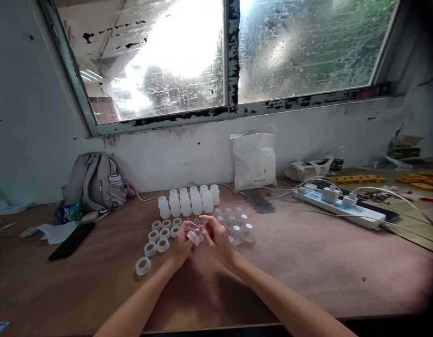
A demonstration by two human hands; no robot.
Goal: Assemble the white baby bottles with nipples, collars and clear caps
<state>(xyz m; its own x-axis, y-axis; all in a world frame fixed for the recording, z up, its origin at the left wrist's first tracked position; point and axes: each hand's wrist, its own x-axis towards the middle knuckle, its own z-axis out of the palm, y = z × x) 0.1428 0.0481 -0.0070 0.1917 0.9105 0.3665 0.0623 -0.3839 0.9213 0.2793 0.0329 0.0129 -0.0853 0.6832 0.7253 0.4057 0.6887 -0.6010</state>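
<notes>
My left hand (184,243) is closed on a small clear ribbed piece (194,237), held tilted above the table. Close against it on the right, my right hand (218,238) has its fingers bent together at the piece's upper end; what they pinch is too small to make out. White translucent rings (143,266) lie in rows left of my hands. Behind them stand several frosted white bottles (185,203). Clear domed caps (248,234) are grouped to the right, partly hidden by my right hand.
A black phone (72,241) and a grey backpack (93,182) are at the left. A white bag (254,159) leans on the wall. The power strip (342,208) with cables lies at the right. The brown table's (216,323) front edge is near me.
</notes>
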